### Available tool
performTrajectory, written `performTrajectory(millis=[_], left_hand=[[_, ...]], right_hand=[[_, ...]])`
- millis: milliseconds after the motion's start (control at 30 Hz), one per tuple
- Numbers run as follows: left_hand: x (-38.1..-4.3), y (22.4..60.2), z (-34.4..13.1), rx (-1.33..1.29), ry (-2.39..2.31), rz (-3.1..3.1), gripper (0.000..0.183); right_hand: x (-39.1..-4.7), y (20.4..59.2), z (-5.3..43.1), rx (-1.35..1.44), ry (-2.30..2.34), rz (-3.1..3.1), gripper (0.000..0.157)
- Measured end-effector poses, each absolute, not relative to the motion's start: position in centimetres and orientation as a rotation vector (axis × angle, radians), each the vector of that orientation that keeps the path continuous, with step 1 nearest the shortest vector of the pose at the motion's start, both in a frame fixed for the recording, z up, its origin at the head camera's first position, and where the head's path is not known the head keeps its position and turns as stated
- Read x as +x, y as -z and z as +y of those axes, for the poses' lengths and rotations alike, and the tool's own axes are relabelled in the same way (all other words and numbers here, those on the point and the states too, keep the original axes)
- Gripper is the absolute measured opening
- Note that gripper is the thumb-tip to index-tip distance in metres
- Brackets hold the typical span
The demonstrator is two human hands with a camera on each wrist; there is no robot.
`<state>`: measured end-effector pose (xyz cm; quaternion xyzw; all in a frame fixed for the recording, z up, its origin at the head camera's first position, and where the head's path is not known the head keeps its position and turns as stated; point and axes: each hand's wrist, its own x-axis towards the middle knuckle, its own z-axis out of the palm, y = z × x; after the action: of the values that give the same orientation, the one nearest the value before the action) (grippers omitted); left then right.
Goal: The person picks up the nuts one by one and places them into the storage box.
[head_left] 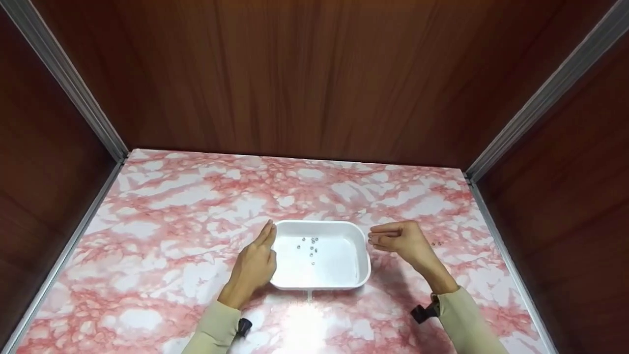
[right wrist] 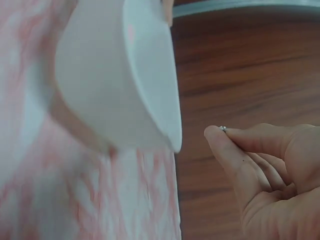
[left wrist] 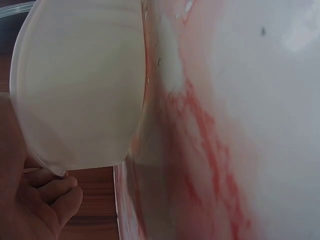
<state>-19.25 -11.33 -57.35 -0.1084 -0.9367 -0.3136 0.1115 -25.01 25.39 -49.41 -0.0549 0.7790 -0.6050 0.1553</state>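
My left hand (head_left: 254, 263) grips the left rim of a white tub (head_left: 339, 282) with rounded corners. Its fingers (left wrist: 57, 192) curl at the tub's edge in the left wrist view. Several small metal nuts (head_left: 311, 248) lie scattered on the tub's floor, left of its middle. Just beyond the right rim, my right hand (head_left: 405, 241) is raised above the table. Between thumb and index fingertip it pinches one small shiny metal nut (right wrist: 223, 128), seen in the right wrist view. The pinched piece is mostly covered by the fingertips.
A couple of small metal pieces (head_left: 436, 244) lie on the table to the right of my right hand. The red and white marbled tabletop (head_left: 162, 236) is bounded by brown wood panels (head_left: 295, 78) at the back and sides, with grey metal rails (head_left: 501, 255) along the edges.
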Motion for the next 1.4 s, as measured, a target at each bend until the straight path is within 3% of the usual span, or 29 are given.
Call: performTrajectory(millis=[367,1400], left_hand=[[-19.3,57.6,-11.3,-0.328,0.855,-2.705,0.056],[-19.3,57.3,-11.2,-0.291,0.909,-2.758,0.057]], right_hand=[[-25.8,49.5,22.9,-0.180,1.761,2.071,0.041],[-29.3,49.8,16.4,-0.178,1.575,2.016,0.033]])
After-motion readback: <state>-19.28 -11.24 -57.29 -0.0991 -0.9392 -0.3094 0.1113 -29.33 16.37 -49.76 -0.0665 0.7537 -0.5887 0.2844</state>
